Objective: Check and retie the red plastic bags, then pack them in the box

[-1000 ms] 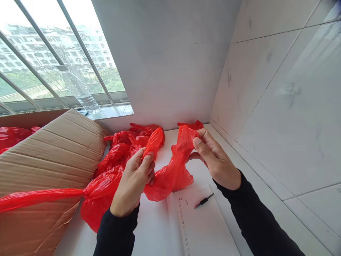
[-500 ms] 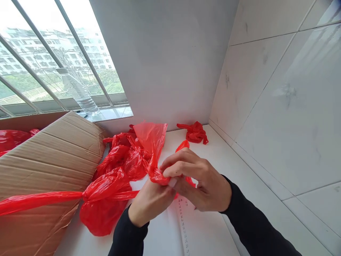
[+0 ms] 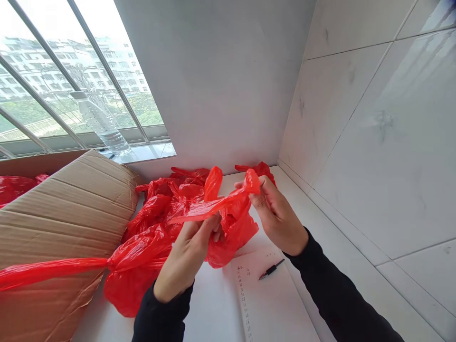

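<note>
Both of my hands hold one thin red plastic bag [image 3: 231, 228] above a white counter [image 3: 213, 308]. My left hand [image 3: 188, 256] pinches one twisted handle of the bag between thumb and fingers. My right hand [image 3: 276, 216] grips the other handle, pulled up and to the right. The two handles cross between my hands, and the bag's body hangs below them. Both of my sleeves are black.
A heap of red plastic bags [image 3: 160, 209] lies left of my hands, against a tilted cardboard box [image 3: 64, 213]. A stretched red bag [image 3: 53, 270] runs across the box. A small knotted red bag [image 3: 261, 168] sits near the corner. A notebook [image 3: 270, 304] with a pen [image 3: 270, 269] lies below. A water bottle [image 3: 101, 123] stands on the windowsill.
My hands came together over the bag half a second ago and have since drawn apart, each pulling a handle. The bag's handles now cross between them.
</note>
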`<state>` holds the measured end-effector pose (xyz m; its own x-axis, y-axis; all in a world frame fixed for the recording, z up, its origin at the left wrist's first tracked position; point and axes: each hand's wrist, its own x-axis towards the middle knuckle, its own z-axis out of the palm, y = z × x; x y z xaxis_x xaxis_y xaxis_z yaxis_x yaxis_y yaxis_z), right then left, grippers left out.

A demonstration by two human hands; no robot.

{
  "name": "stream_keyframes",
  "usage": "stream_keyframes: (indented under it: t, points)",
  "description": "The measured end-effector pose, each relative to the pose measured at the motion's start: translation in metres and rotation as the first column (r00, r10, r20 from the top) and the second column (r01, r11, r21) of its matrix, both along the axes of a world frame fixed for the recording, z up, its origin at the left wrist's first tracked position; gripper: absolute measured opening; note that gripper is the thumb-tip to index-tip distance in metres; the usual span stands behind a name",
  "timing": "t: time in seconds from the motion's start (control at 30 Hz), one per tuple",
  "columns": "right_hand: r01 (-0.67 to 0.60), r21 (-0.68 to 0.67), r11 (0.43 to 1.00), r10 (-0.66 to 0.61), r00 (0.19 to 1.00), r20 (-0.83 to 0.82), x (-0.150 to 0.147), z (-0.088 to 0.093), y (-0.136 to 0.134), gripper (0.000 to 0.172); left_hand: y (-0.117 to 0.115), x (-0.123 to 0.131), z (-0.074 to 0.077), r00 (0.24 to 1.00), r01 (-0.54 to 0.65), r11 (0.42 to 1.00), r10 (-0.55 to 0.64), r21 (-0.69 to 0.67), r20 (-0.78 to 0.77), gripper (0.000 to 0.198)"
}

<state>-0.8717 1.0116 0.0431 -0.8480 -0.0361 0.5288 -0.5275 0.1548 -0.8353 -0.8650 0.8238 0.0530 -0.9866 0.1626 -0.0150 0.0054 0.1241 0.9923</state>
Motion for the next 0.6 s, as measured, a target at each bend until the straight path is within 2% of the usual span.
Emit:
stream_keyframes:
  t: [0.07, 0.13, 0.2, 0.27, 0.43, 0.5, 0.6]
  points:
    - [-0.072, -0.154, 0.985, 0.079, 0.996, 0.043, -0.004, -0.003, 0.0, 0.018, -0.004, -0.002, 0.001, 0.997, -0.064, 0.988, 0.069, 0.142, -0.027, 0.038]
    - [-0.136, -0.301, 0.944, 0.162, 0.985, 0.061, -0.006, -0.005, -0.002, 0.021, -0.005, -0.005, 0.002, 0.993, -0.093, 0.969, 0.106, 0.23, -0.047, 0.038]
    - [-0.179, -0.419, 0.89, 0.225, 0.972, 0.064, -0.005, -0.007, -0.005, 0.022, -0.004, -0.006, 0.004, 0.99, -0.111, 0.959, 0.13, 0.262, -0.056, 0.04]
    - [-0.217, -0.479, 0.85, 0.27, 0.962, 0.044, -0.002, -0.006, -0.007, 0.021, -0.002, -0.006, 0.003, 0.991, -0.106, 0.959, 0.123, 0.262, -0.051, 0.035]
    - [-0.364, -0.382, 0.85, 0.387, 0.922, -0.018, 0.013, 0.002, -0.01, 0.016, 0.003, 0.003, 0.001, 1.0, -0.006, 0.998, 0.006, 0.065, 0.011, 0.026]
    - [-0.398, -0.355, 0.846, 0.405, 0.912, -0.057, 0.017, 0.004, -0.01, 0.013, 0.003, 0.006, 0.0, 1.0, 0.019, 0.998, -0.019, 0.064, 0.005, 0.023]
    - [-0.364, -0.359, 0.859, 0.366, 0.928, -0.066, 0.018, 0.004, -0.007, 0.009, 0.001, 0.005, 0.0, 0.999, 0.038, 0.99, -0.039, 0.133, 0.005, 0.028]
